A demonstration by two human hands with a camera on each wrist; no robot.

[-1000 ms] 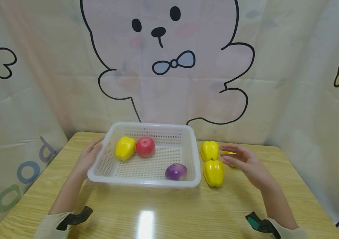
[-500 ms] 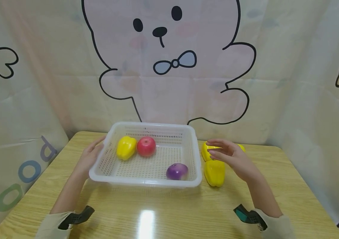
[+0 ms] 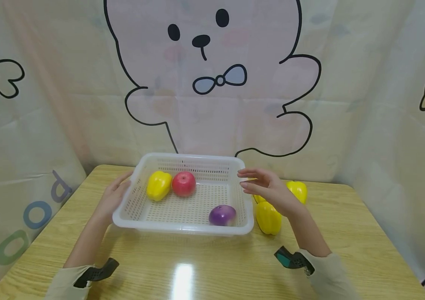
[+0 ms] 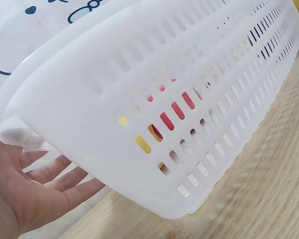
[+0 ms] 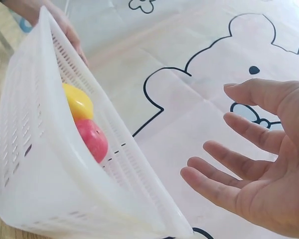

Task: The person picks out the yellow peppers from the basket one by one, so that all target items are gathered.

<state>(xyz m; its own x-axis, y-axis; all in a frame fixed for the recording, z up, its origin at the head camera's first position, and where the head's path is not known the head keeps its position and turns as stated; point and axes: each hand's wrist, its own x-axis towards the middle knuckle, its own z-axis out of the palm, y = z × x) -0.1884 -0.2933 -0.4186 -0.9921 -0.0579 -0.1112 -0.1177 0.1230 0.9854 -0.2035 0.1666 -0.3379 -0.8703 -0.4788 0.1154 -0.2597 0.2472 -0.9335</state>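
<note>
A white plastic basket holds a yellow bell pepper, a red apple and a purple onion. My left hand rests against the basket's left end, its fingers fairly straight under the rim in the left wrist view. Close to the basket's right rim hovers my right hand, fingers spread and loosely bent. Nothing lies between them, as the right wrist view shows. Beneath and beside that hand are yellow bell peppers on the table: a near one, a right one, and one mostly hidden.
The wooden table carries everything, with a bright reflection near its front. A printed cloth with a cartoon bear hangs directly behind the table, and more cloth closes off both sides.
My right hand has moved left, from beside the far-right pepper across the other peppers to the basket's right rim. The left hand stays at the basket, whose contents look the same.
</note>
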